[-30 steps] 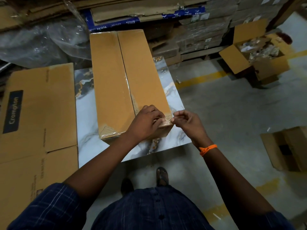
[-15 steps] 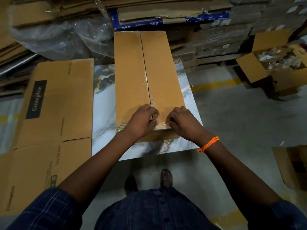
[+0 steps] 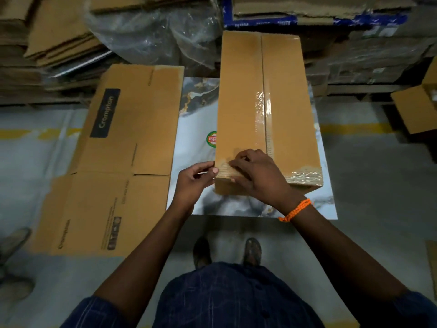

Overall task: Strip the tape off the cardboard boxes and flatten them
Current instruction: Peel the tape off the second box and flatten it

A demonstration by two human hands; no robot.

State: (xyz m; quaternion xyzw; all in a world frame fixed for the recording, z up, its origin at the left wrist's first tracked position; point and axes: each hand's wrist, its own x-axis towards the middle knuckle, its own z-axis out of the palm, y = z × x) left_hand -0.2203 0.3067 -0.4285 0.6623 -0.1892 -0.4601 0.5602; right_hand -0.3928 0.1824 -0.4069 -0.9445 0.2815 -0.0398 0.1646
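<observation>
Head view gives us a marble-patterned slab [image 3: 196,110] set above the warehouse floor [image 3: 378,185]. On it lies the long cardboard box [image 3: 241,91], its long axis running from near to far and its near end right in front of us. A flattened box [image 3: 132,119] lies just beside it on the left. Clear tape [image 3: 262,110] runs along the centre seam of the upright box. More of it wraps the near-right corner, while the near-left corner shows bare, scuffed card. Both hands work at that near-left corner. Our right hand [image 3: 257,176], with an orange wristband [image 3: 295,210], rests on the box top with bent fingers. We cannot tell whether they pinch tape or only press the card down. Our left hand [image 3: 191,183] sits just off the corner, thumb and forefinger pinched together on what looks like a thin loose end of tape. From those left fingertips [image 3: 214,170] the tape left on the near edge lies to the right, crosswise to the box, and the seam strip lies farther right and leads away from us. We judge the left hand better placed to pull while the right holds the box steady. A pull kept low along the near edge should suit, since thin film may tear.
</observation>
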